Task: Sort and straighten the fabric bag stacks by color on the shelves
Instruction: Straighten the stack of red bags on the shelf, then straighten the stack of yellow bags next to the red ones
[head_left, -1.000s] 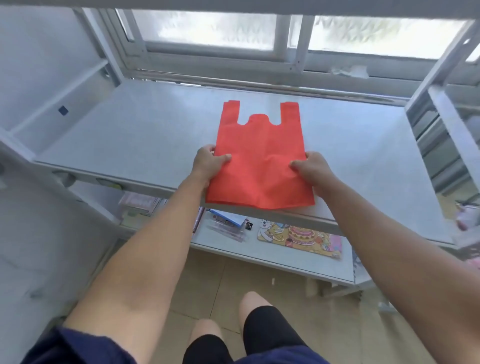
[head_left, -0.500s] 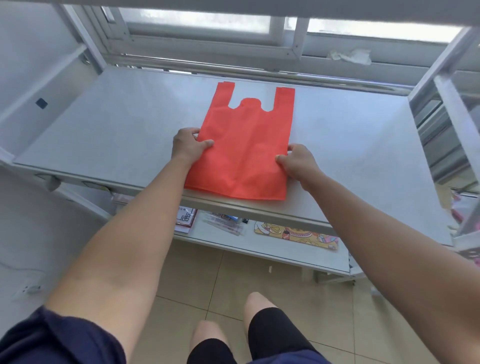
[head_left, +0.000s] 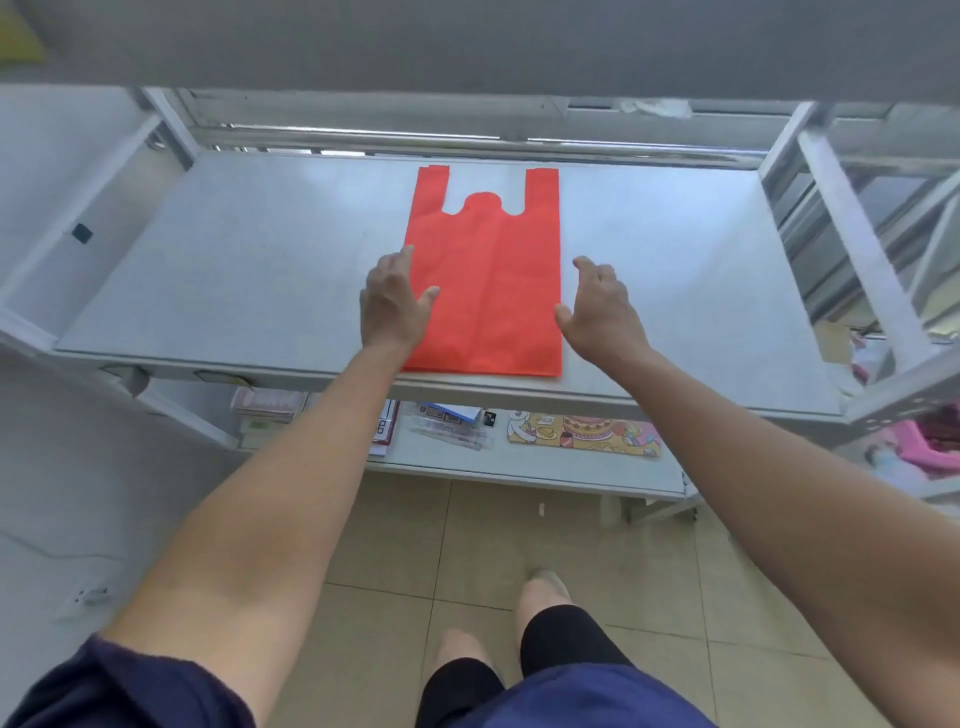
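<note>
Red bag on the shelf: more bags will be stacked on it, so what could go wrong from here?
The red bag lies with its bottom edge near the front lip of the shelf, so a nudge might slide it off. The left hand overlaps its left edge; pulling away could drag it askew.

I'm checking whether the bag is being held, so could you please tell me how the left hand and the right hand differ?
The left hand overlaps the left edge of the red bag, thumb over the fabric; the right hand sits beside the bag's right edge. The left hand's fingers are straighter; the right hand's curl loosely. Both are open, gripping nothing, over the same shelf.
</note>
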